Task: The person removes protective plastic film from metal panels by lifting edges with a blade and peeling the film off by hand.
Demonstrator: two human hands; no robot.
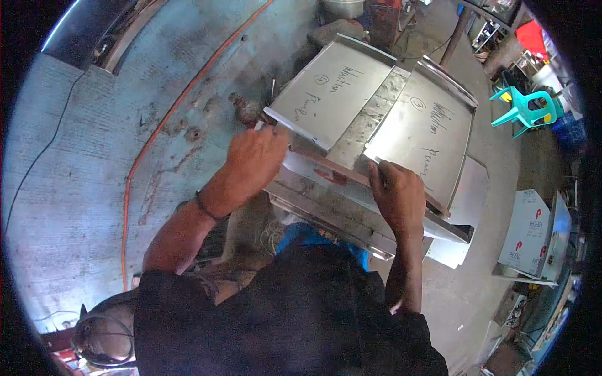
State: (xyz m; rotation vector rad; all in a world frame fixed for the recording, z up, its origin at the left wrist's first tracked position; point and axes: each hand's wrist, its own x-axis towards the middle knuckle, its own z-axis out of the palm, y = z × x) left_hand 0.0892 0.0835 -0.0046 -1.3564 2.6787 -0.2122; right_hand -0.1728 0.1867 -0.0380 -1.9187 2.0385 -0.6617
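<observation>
Left metal panel (342, 94) lettered, lipped; right metal panel (424, 131) likewise, beside.

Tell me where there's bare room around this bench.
Bare floor lies between the pale sheet beside the bench and the printed board. On the bench, only a narrow, smudged strip shows between the left panel and the right panel. The left hand and right hand crowd the near edge.

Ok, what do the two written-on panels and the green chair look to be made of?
Left panel and right panel: probably bare sheet metal, satin finish, judging by the grey sheen, thin raised edges and glare on the right one; which metal, I can't tell.
Green chair: most likely smooth moulded plastic, given its even colour and rounded openings.
</observation>
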